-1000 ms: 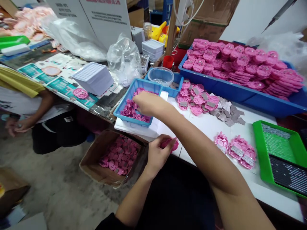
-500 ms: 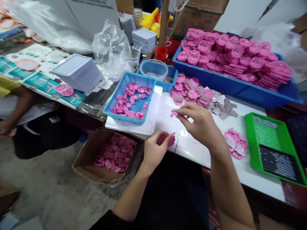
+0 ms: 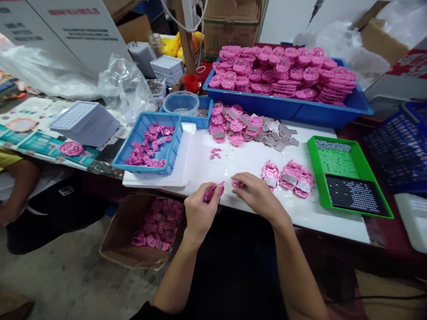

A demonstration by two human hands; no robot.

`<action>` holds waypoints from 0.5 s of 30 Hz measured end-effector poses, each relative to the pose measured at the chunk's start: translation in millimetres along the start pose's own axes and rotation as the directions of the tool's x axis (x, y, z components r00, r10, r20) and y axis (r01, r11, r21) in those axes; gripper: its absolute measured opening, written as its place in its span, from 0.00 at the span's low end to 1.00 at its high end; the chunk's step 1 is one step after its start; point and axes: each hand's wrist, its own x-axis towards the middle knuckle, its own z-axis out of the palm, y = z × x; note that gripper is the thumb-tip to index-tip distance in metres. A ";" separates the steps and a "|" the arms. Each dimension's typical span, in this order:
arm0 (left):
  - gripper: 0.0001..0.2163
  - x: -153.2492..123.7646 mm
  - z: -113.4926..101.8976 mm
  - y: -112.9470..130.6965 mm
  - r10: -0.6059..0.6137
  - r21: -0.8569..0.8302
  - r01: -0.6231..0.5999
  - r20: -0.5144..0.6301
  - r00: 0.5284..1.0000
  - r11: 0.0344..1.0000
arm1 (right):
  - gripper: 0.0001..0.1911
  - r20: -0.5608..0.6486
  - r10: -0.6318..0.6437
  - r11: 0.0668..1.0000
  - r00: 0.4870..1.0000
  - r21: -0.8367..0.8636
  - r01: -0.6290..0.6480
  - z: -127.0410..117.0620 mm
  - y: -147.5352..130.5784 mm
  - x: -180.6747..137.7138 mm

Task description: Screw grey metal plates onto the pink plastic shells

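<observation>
My left hand (image 3: 199, 210) is closed on a round pink plastic piece (image 3: 213, 191), held on edge at the table's front edge. My right hand (image 3: 255, 194) is just right of it, fingertips pinched on a small pink part (image 3: 235, 183). A few small pink parts (image 3: 215, 154) lie loose on the white table (image 3: 247, 158) behind my hands. The small blue tray (image 3: 133, 140) holding many such parts sits to the left. Three finished pink pieces (image 3: 289, 178) lie to the right of my right hand.
A large blue bin (image 3: 283, 106) of stacked pink pieces stands at the back, with a pile of pink pieces (image 3: 235, 122) and grey squares (image 3: 276, 135) before it. A green tray (image 3: 348, 180) is right. A cardboard box (image 3: 143, 231) of pink pieces sits below. Another person (image 3: 20, 191) crouches left.
My right hand left the small blue tray, dropped a few small parts on the white table, and came back beside my left hand with one part. The view swung right.
</observation>
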 end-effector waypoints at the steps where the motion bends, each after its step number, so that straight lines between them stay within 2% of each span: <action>1: 0.09 -0.1 1.0 0.3 0.007 0.007 -0.007 0.002 1.000 1.000 | 0.13 -0.037 -0.003 1.000 0.999 0.013 0.004 0.7 0.2 -3.8; 4: 0.09 0.3 3.4 -0.1 -0.001 0.004 0.001 0.013 1.000 1.000 | 0.12 -0.109 -0.009 0.998 0.994 -0.070 0.002 5.1 0.4 -11.1; 9: 0.10 0.6 6.5 -1.7 -0.086 -0.054 0.090 0.060 0.994 0.995 | 0.11 -0.087 -0.023 0.974 0.996 -0.228 0.002 14.0 0.2 -10.7; 12: 0.11 1.3 7.6 0.2 -0.148 -0.126 0.157 0.078 0.986 0.980 | 0.10 -0.190 -0.046 0.993 0.981 -0.112 0.025 18.5 -1.8 -11.7; 15: 0.11 2.2 8.2 6.0 -0.197 -0.202 0.211 0.088 0.976 0.956 | 0.07 -0.446 -0.001 0.986 0.895 0.147 0.075 25.1 -8.2 -17.7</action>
